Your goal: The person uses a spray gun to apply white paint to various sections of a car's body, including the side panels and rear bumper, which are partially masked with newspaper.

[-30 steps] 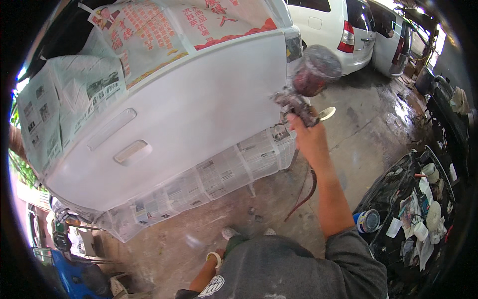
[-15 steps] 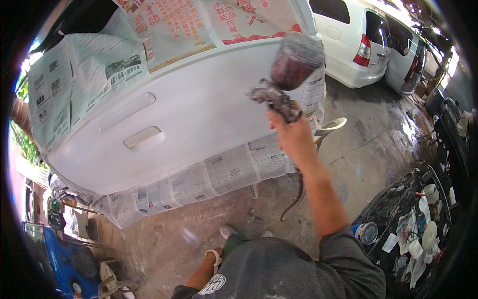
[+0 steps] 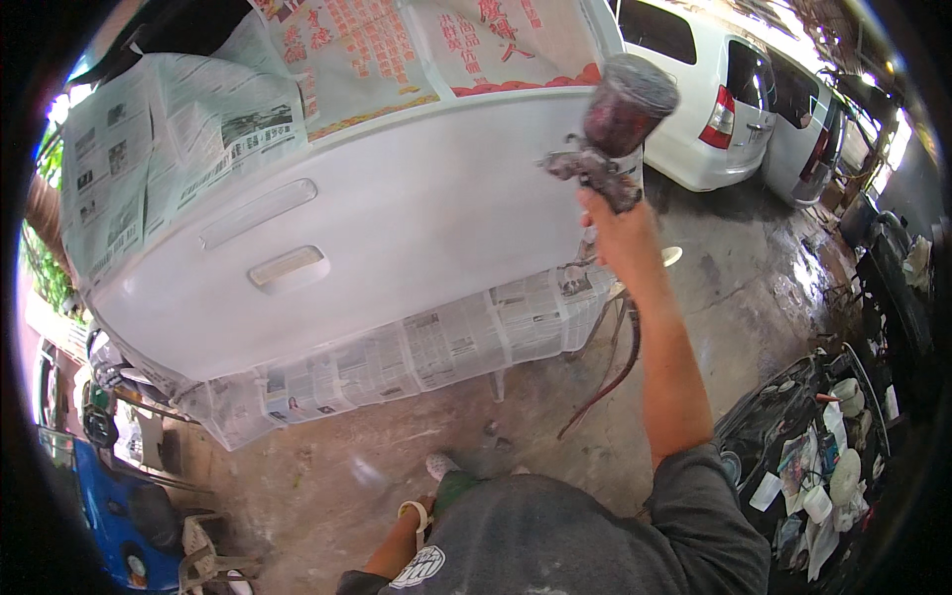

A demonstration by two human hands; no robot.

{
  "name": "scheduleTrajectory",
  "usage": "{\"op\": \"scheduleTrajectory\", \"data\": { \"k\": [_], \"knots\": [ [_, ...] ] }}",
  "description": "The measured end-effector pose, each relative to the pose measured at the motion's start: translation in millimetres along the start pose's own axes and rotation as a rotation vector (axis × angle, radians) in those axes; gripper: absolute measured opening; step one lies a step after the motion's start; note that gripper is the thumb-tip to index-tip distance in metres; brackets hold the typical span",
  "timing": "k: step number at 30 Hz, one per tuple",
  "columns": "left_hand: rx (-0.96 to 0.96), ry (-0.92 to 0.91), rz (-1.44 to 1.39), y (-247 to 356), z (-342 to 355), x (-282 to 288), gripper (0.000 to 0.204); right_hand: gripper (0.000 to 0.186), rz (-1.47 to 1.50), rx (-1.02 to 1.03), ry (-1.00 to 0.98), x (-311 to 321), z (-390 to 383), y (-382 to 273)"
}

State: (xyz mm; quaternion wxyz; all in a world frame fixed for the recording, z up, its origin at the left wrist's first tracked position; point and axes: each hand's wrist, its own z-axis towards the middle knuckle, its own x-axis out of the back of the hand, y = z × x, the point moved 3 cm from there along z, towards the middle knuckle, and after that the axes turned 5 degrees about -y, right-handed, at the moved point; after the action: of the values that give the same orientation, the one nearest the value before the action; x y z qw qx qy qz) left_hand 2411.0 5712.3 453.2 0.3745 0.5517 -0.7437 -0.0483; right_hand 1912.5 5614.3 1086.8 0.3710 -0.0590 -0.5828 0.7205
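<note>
My right hand [image 3: 625, 236] grips the spray gun [image 3: 595, 175] by the right end of the white panel [image 3: 426, 213], seemingly coated; what's left and my left hand's [image 3: 426, 504] state I can't tell

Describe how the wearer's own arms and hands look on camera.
The right hand is gloveless, its forearm bare below a short, dark grey sleeve. The left forearm is bare too, with a pale band at the wrist. The dark grey shirt carries a white emblem.
</note>
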Motion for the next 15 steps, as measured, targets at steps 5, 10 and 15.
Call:
{"op": "scheduleTrajectory", "data": {
  "k": [5, 10, 15],
  "knots": [
    [0.069, -0.023, 0.005, 3.5, -12.9, -10.1, 0.037, 0.034, -0.018, -0.026, 0.235, 57.5, 21.7, 30.2],
    [0.082, -0.017, 0.012, 1.2, -13.4, -32.7, 0.038, 0.038, -0.074, -0.031, 0.404, 92.4, 18.1, 44.9],
    [0.081, 0.025, 0.004, -2.1, -19.8, -62.1, 0.040, 0.042, -0.069, -0.079, 0.347, 74.5, -7.7, 47.9]
  ]
}}
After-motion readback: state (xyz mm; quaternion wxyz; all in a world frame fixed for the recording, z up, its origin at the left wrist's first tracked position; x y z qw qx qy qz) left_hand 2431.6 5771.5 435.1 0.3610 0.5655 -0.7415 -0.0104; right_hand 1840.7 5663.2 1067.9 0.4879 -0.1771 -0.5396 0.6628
